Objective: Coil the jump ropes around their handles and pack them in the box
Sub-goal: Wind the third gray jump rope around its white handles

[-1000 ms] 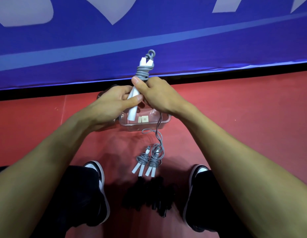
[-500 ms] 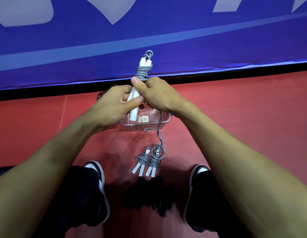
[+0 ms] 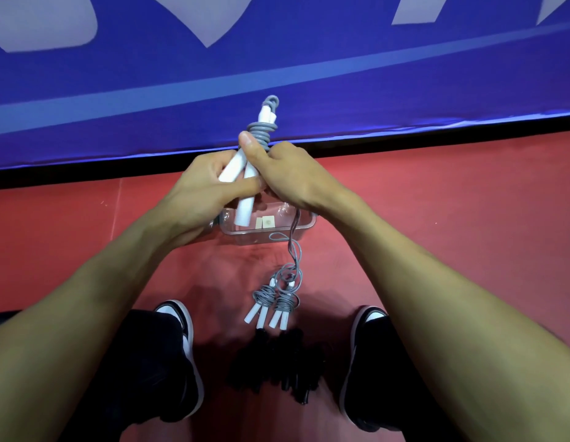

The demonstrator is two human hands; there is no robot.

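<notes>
The left hand (image 3: 207,189) is gripping the two white handles (image 3: 242,186) while the right hand (image 3: 290,177) is pinching the grey rope (image 3: 261,132) wound above the grip; each turn wants laying snug against the last, the tail kept taut. Below the grip, the clear box (image 3: 306,224) is waiting, and nearer the feet two coiled ropes (image 3: 274,301) are lying, beside what is probably a pile of black ropes (image 3: 277,362), too dark to count.

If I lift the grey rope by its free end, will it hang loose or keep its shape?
The loose grey rope probably flops: it droops from the right hand in slack curves. It seems slightly springy, as small loops stay open. It looks light, being thin.
</notes>
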